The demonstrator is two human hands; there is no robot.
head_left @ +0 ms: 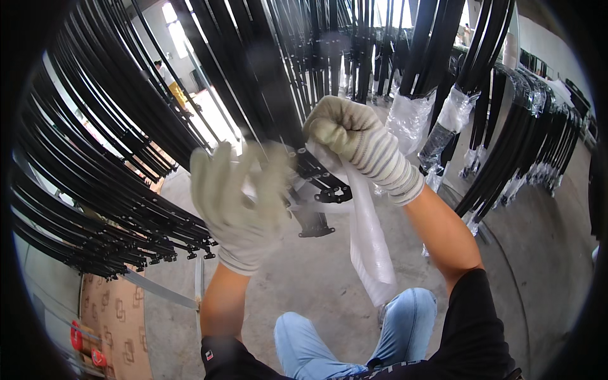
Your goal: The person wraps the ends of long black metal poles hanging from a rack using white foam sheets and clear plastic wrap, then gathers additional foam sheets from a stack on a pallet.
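My right hand (354, 136), in a striped knitted work glove, is closed around the top of a long strip of white foam wrap (368, 244). The strip hangs down in front of my knees. My left hand (237, 199), in a matching glove, is blurred by motion with its fingers spread. Between the hands are the lower ends of black metal bars (307, 161) with small brackets and holes. A piece of the white wrap seems to lie across them; the left hand hides part of it.
Many black bars (82, 120) hang in a dense row at the left. Bars on the right have ends in clear plastic wrap (408, 120), beside a rack of more bars (519, 139). A patterned brown sheet (117, 323) lies on the floor at lower left. Another person (163, 73) stands far off.
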